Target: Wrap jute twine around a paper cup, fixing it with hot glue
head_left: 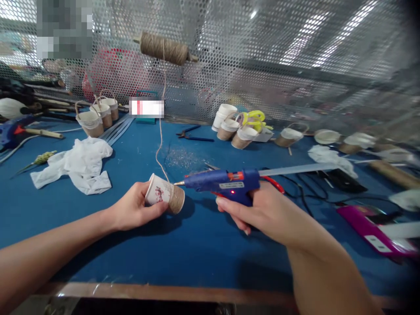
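Head view: your right hand (254,203) clenches a blue plastic glue gun (216,180); slipping could burn your left hand (136,205), clasping a white paper cup (166,194).

The left arm (65,246) reaches forward with the left grip (139,209) curled, and the right arm (328,275) bends at the wrist (297,238) with the right grip (257,210) curled too.
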Available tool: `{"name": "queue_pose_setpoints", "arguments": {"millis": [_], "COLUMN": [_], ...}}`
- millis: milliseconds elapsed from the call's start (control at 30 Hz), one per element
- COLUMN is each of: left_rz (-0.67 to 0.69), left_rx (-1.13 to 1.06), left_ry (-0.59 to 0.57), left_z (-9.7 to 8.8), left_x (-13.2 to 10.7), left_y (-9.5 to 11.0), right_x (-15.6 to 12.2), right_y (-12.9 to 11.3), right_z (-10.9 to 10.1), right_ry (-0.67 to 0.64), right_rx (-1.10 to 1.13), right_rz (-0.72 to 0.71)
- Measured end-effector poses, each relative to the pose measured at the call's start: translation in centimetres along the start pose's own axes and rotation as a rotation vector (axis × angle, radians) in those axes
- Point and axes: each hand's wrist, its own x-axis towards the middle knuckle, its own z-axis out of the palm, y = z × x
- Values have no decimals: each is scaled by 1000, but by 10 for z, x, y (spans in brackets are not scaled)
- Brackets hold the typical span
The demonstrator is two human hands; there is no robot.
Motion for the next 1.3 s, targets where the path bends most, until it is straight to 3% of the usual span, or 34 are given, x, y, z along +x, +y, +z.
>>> {"name": "queue_pose_setpoints", "arguments": {"millis": [500,767,967,1133,1300], "left_rz": [-46,-60,-47,-26,-3], "left_rx": [-114,-99,-106,-66,-91], "left_ry": [-62,-44,-56,-59,-76], "left_z": [-1,-2,-2,-2,-2], "left_x": [1,1,0,0,1], "left_y": [-2,-3,-4,-4,-4], "right_x": [-3,-5,-4,-5,-5], "right_y": [-6,-6,-4,-6,-6], "right_z": [4,6,8,8,8], "right_ry": [-102,-43,-11,13,37], "right_rx": [-136,-167,-285,-243,-283], "right_rz": [13,-25,-151,-116,-193]}}
